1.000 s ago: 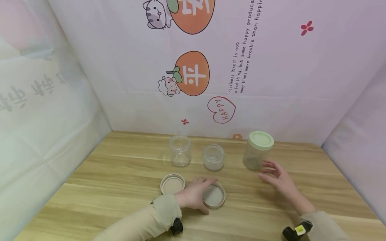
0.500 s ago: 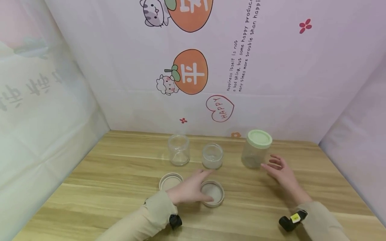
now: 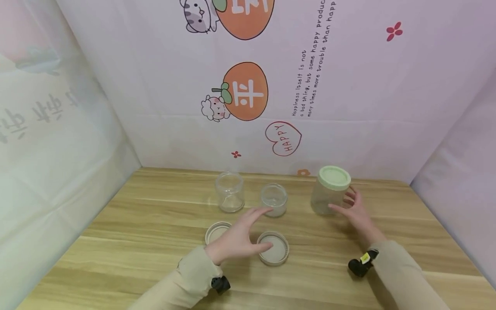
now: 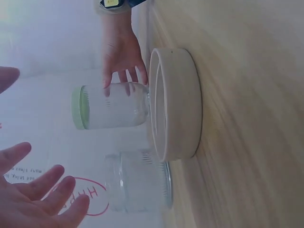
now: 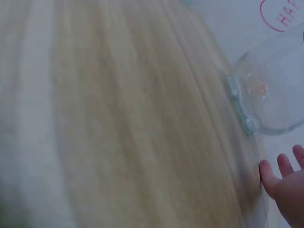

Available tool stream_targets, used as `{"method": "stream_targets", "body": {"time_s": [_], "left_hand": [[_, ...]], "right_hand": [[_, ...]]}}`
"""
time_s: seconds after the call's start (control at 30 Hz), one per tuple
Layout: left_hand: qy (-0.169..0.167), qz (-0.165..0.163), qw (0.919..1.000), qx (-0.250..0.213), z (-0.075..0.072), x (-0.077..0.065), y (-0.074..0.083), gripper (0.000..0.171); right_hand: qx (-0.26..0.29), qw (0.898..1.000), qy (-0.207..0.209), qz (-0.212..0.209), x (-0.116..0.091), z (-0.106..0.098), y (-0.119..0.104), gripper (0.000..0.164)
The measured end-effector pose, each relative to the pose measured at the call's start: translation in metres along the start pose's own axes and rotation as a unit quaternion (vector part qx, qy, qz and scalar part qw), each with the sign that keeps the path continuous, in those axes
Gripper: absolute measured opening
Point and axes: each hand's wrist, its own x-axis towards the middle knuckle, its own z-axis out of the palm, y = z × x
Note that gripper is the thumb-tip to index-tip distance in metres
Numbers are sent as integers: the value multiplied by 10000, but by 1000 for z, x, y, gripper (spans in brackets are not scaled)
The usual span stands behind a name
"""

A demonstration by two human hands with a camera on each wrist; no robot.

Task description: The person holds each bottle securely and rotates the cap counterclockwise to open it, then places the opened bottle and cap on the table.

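Note:
My left hand (image 3: 237, 239), its fingers and thumb spread apart, hovers over an upturned beige lid (image 3: 273, 255) with nothing in its grasp. Seen from the left wrist, that lid (image 4: 183, 104) lies on the wood away from the fingers. On the right, a clear jar (image 3: 324, 201) stands upright under a pale green lid (image 3: 334, 177). My right hand (image 3: 357, 215) is right at this jar's side, thumb towards its front and fingers extended along its right. The right wrist view shows the jar's bottom (image 5: 242, 104) with the relaxed fingers (image 5: 270, 178) just below it.
A taller open glass jar (image 3: 230, 196) and a shorter one (image 3: 274, 202) stand towards the back of the wooden table (image 3: 116, 245). Another beige lid (image 3: 215, 230) lies partly behind my left hand. A printed cloth (image 3: 174, 133) hangs behind the table, with cloth at both sides.
My left hand has drawn back leftward off the beige lid, and its fingers have spread. My right hand has moved up and forward to the green-lidded jar's side. The jars and lids stay put.

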Motion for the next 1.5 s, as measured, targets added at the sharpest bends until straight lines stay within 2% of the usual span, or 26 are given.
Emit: {"method": "stream_targets", "body": {"time_s": [0.17,0.33,0.5,0.6,0.8,1.07,1.37,1.5], "left_hand": [[215,103,9989,-410,-2,-5,-1,77],[383,13,9962,-781,-2,-9,-3,75],[420,-67,9935,-1057,-3,-11,-5,74],[458,-69,9932,-1071,-4,-12,-4,74],[522,-104,9925,-1104,-3,-12,-5,73],[705,219,9870,-1431,6,-4,-5,67],[798,365,9852,-1470,12,2,1,66],[862,380,9882,-1211,15,2,2,65]], "right_hand": [[75,9993,-82,-343,10,0,3,106],[53,9976,-65,-681,16,8,3,107],[599,9908,48,-1209,24,22,6,97],[758,9874,207,-1373,27,29,7,92],[690,9891,511,-1196,28,35,7,89],[477,9928,640,-899,24,37,4,92],[-152,9951,418,-883,10,33,-7,94],[-271,9945,231,-989,-1,31,-15,91]]}}
